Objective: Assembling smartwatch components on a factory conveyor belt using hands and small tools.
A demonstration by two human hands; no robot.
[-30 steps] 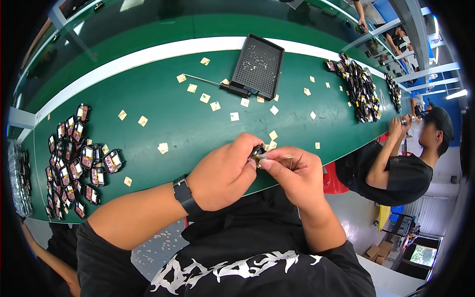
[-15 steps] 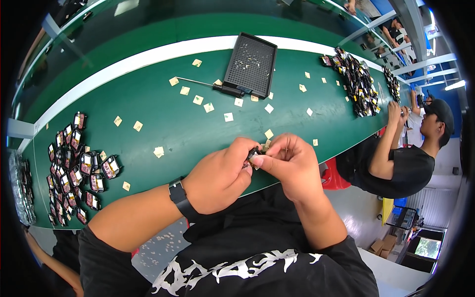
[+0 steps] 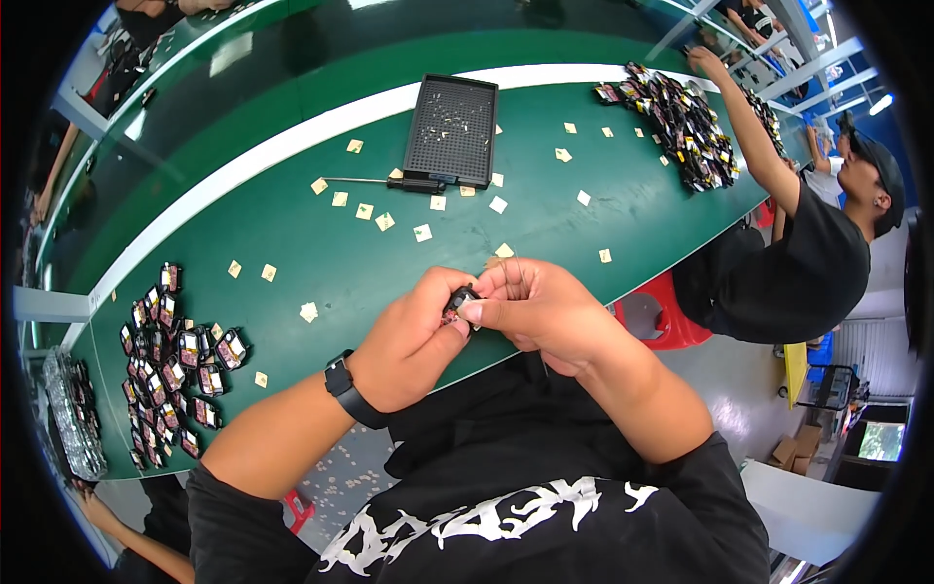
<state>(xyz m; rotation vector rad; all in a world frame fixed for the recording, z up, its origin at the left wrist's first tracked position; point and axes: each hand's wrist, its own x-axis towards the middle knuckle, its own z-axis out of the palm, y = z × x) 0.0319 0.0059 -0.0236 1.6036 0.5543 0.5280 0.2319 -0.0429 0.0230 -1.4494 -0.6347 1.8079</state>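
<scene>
Hands pinching small dark glossy part point(image 3: 459, 304), left hand point(image 3: 413, 341), right hand point(image 3: 540, 307), matte green table point(image 3: 321, 253).

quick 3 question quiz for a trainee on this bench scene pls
1. True or false: the left hand and the right hand both grip the small dark part.
2. Where does the black perforated tray lie? A) on the far side of the green table, beyond the hands B) on the floor C) on the person's lap
3. Fill in: the screwdriver lies just ____ of the tray, as the person sees it.

Key
1. True; the part is pinched between the fingers of both hands.
2. A
3. Left; its black handle is at the tray's near left corner.
</scene>
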